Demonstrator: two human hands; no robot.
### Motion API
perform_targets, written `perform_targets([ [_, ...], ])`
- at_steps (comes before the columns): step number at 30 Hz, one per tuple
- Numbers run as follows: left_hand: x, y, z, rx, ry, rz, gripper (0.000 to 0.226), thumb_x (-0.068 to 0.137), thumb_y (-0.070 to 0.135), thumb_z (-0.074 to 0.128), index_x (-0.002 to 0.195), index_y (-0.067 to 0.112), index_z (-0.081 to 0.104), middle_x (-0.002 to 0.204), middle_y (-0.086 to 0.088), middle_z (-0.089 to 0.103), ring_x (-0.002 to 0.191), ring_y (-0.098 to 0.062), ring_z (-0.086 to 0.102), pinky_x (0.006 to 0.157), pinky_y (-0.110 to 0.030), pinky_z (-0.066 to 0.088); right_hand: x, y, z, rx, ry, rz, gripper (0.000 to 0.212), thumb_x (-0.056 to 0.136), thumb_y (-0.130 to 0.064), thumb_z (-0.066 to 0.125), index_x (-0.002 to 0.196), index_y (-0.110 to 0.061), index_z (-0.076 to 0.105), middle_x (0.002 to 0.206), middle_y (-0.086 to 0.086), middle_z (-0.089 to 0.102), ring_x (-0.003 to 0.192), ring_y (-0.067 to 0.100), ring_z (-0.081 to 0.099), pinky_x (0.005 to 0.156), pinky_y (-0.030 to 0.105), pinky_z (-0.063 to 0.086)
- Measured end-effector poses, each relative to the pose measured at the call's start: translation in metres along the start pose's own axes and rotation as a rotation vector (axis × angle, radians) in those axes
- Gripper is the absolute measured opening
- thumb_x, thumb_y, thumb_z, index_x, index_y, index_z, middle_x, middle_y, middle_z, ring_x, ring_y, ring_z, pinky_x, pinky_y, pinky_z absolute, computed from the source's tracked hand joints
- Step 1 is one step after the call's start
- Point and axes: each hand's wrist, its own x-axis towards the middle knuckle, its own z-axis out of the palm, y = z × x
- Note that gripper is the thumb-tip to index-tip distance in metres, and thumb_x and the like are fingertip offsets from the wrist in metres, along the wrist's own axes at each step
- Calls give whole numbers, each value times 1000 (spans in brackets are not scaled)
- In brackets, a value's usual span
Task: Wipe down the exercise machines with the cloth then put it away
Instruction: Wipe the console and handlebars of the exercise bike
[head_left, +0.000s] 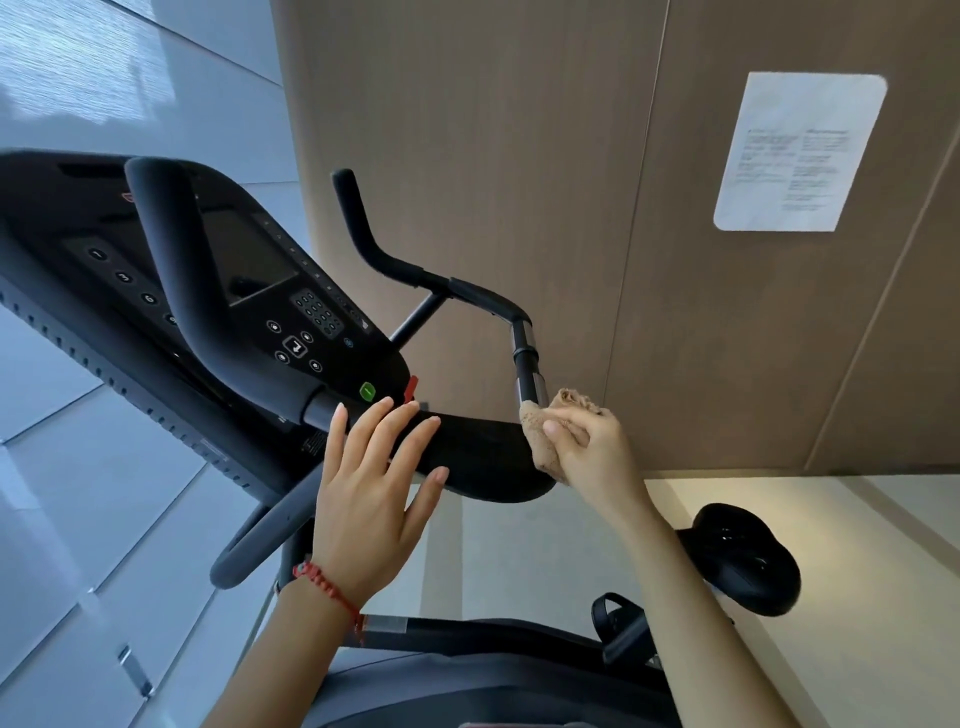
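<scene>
Pinching a tan cloth, right hand, fingers curled round the bunched fabric, pressed to the end of a black padded handlebar where an upright grip post joins it. Left hand, fingers straight and spread, resting flat on the same bar, holding nothing; red bracelet at wrist. Treadmill console to the left, green button near the fingertips. Black saddle lower right. Printed notice on brown wall panel
</scene>
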Motion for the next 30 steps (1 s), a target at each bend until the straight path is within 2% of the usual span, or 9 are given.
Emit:
perform_targets([
  [3,-1,-1,0,-4,-11,1,45,97,40,29,120,10,53,122,-14,57,122,-30,39,109,-52,14,-3,3,-16,81,-58,-19,20,84,-8,60,99,-15,70,107,6,61,101,13,55,77,11,38],
  [7,0,-3,-1,12,-28,17,43,97,40,29,122,12,49,123,-13,57,123,-29,38,109,-52,14,-15,6,0,117,161,52,21,86,-6,55,104,-8,67,108,9,63,99,14,55,77,8,36],
  [10,0,-3,-1,-6,-29,10,45,97,41,28,122,12,51,123,-13,57,123,-29,39,109,-51,14,-40,0,1,128,148,-23,23,84,-12,60,106,-18,67,109,4,60,97,1,55,86,15,39],
  [12,0,-3,-1,-15,-30,3,45,97,41,27,121,11,51,122,-14,57,123,-30,39,110,-51,14,-52,-19,8,166,162,-149,23,83,-13,62,104,-21,67,106,-3,56,93,-11,52,84,3,38],
  [14,0,-3,-2,-15,-36,-1,45,97,43,26,122,12,49,122,-14,57,123,-30,39,109,-51,14,-49,-38,20,109,155,-223,23,86,-16,59,108,-19,66,107,-1,53,91,-6,51,78,-4,35],
  [16,-1,-4,-2,-14,-48,0,46,97,43,26,123,13,47,123,-14,56,123,-30,39,109,-51,14,-35,-50,27,-1,80,-179,22,88,-19,55,108,-18,66,112,8,54,95,9,51,76,-1,34],
  [18,-1,-4,-3,-23,-62,-4,47,96,43,27,124,12,48,124,-13,56,123,-30,39,110,-50,14,-25,-53,23,-109,1,-128,22,88,-20,55,107,-19,66,114,11,55,104,19,53,82,15,35],
  [24,-1,-6,-4,-32,-94,-8,52,97,43,24,124,9,53,125,-13,55,124,-30,37,110,-50,12,-34,-49,-19,-145,-190,-84,20,85,-14,59,103,-19,69,101,-5,58,98,6,49,75,11,35],
  [30,-2,-6,-3,-40,-94,3,47,94,40,30,123,10,53,124,-12,55,124,-30,38,111,-49,10,-20,-54,11,-123,-66,-40,23,88,-16,54,109,-17,65,114,6,52,107,15,49,87,19,32],
])
